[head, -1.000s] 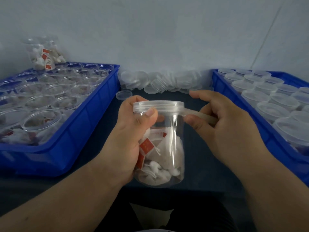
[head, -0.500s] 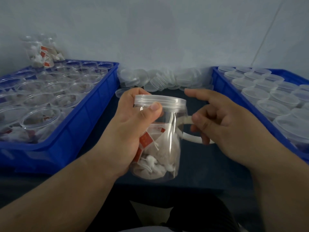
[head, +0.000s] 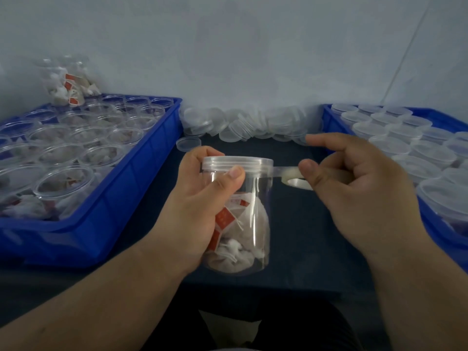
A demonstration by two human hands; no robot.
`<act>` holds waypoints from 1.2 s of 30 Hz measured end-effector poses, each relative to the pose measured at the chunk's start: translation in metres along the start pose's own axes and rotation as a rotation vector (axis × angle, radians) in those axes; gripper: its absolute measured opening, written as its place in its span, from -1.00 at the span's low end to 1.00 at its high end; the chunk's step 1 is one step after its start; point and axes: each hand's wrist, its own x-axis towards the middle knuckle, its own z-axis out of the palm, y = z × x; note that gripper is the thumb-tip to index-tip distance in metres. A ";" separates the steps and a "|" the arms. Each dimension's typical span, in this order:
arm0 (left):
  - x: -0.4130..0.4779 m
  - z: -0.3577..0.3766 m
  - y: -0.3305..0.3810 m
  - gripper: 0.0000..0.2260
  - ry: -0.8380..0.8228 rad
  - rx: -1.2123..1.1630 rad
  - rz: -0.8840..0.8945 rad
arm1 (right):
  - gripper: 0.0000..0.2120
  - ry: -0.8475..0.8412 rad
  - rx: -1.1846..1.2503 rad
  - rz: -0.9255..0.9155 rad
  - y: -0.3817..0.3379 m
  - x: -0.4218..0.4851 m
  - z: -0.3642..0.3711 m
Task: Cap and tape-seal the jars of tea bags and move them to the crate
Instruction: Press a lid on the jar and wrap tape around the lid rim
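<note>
Standing upright at frame centre, the jar (head: 249, 224) sits gripped in the left hand (head: 200, 211); tape (head: 280, 170) runs level from its lid (head: 236, 163) rightward to the roll (head: 296, 180) the right hand (head: 354, 196) pinches.

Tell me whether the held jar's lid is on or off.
On: the clear lid sits squarely on the jar that the left hand grips, with tape stretched from its rim to the right hand.
</note>
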 end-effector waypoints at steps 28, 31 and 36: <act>-0.002 0.001 0.004 -0.63 -0.046 0.033 0.083 | -0.51 0.176 -0.043 -0.107 -0.009 -0.006 0.001; 0.000 0.002 0.003 -0.74 -0.025 0.081 0.086 | -0.52 0.205 -0.099 -0.138 -0.007 -0.005 -0.002; -0.003 0.005 0.006 -0.70 -0.093 0.070 0.107 | -0.51 0.153 -0.020 -0.027 -0.002 -0.004 0.004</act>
